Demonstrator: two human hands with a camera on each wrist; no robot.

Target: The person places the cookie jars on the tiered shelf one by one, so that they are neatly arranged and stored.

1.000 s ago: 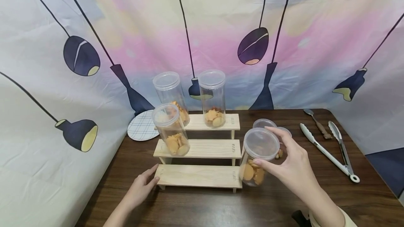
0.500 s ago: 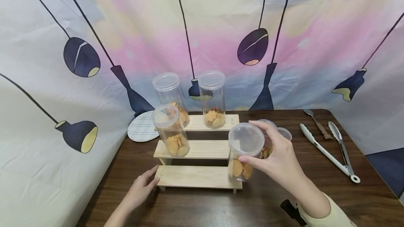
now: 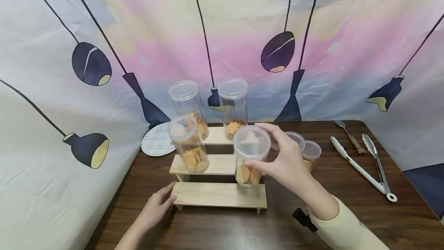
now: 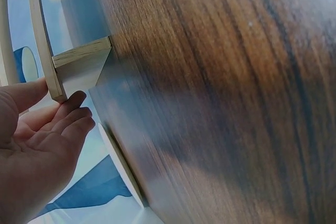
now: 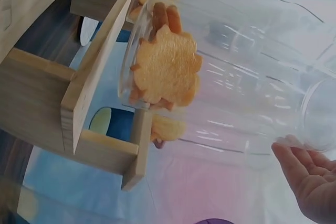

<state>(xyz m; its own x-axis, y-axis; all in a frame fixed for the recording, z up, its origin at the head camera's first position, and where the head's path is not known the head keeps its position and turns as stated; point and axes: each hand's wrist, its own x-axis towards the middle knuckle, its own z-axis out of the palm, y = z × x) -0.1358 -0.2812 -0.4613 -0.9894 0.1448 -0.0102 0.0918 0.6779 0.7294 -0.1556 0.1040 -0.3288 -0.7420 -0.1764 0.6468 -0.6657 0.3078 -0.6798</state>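
My right hand (image 3: 286, 157) holds a clear lidded plastic jar (image 3: 252, 144) near its top, thumb and fingers around the lid end. Cookies lie in its bottom, one a scalloped cookie (image 5: 167, 67) in the right wrist view. The jar is in front of the middle step's right half; whether its base touches wood I cannot tell. My left hand (image 3: 154, 207) grips the left end of the lowest step of a three-tier wooden stand (image 3: 215, 195); the left wrist view shows the board end (image 4: 56, 85) between thumb and fingers. One jar (image 3: 189, 146) stands on the middle step's left.
Two more cookie jars stand on the top step, left jar (image 3: 187, 99) and right jar (image 3: 233, 103). Shorter lidded jars (image 3: 311, 151) sit right of the stand. White-tipped tongs (image 3: 359, 167) and a wooden-handled spoon (image 3: 352, 138) lie far right. A checked plate (image 3: 157, 140) is behind left.
My right hand has carried the jar leftward and a little up, from beside the stand's right end to in front of the middle step. The left hand stays at the stand's end.
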